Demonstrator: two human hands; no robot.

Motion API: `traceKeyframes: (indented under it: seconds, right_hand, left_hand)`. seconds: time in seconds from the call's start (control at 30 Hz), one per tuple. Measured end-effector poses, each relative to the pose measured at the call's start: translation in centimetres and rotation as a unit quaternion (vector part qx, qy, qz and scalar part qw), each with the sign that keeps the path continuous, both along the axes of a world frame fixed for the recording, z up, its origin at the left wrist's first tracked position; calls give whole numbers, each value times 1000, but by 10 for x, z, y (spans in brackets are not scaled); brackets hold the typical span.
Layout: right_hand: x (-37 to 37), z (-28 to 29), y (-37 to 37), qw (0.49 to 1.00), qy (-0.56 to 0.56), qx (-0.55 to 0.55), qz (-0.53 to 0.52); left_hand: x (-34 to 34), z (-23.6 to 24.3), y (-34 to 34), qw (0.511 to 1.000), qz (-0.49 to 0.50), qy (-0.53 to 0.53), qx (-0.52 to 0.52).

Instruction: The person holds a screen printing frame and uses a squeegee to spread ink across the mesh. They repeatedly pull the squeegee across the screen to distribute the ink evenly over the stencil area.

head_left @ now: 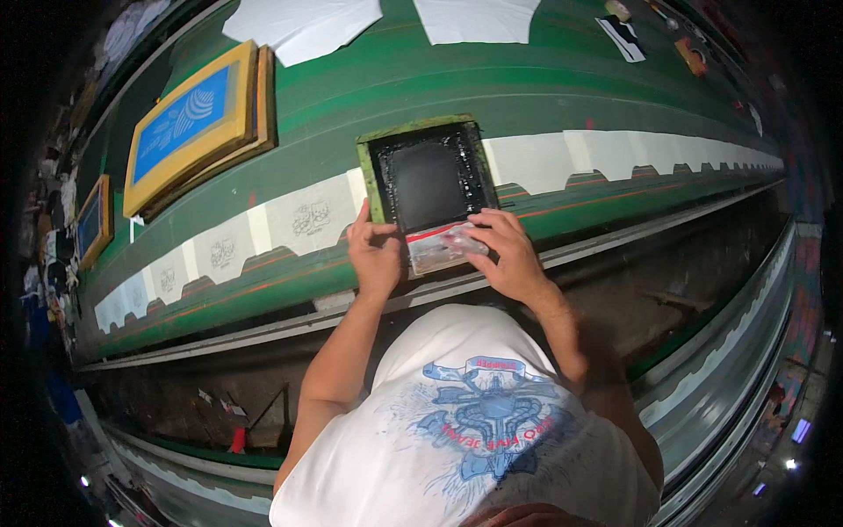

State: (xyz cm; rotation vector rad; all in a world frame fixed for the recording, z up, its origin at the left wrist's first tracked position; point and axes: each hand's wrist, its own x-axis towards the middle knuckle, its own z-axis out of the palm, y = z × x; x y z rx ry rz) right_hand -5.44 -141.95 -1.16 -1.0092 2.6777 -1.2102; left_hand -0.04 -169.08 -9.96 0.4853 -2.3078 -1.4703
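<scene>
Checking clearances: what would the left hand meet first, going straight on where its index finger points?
Likely the left rail of the green-edged frame. The left hand has its index fingertip right by that rail; contact is hard to judge.

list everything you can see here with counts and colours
Printing screen: one, green-framed, black inside, before the hands
Clear plastic piece: one, red-striped, screen's near edge
Yellow-framed screen: one, blue centre, left
Small screen: one, orange-yellow frame, far left
Row of cut pieces: many, white, across table; some left ones printed
Large cut pieces: two, white, far side
Table: one, green, ahead
T-shirt: one, white, worn
Left hand: one, bare, screen's left corner
Right hand: one, bare, at clear plastic
</scene>
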Motion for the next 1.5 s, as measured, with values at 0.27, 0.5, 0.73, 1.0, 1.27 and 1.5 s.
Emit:
traceKeyframes:
  seconds: [0.27,0.5,0.73,1.0,1.27,1.5]
  right_hand:
    - [-5,-50,84,973,-126,-142,-133]
    - [-44,-56,183,972,-103,-140,-158]
    - [-67,-53,247,981,-65,-113,-141]
    - [-77,-26,236,996,71,-2,50]
    - [-119,-12,207,966,126,147,171]
    - [-210,3,183,962,-17,150,228]
  left_hand:
    - [-24,27,54,996,-15,88,-16]
    - [-70,-1,158,994,-15,106,6]
    - [-91,-16,225,996,10,88,28]
    - [-95,-18,234,993,26,41,104]
    - [-99,-24,234,996,21,25,86]
    - [-100,-28,237,997,19,53,55]
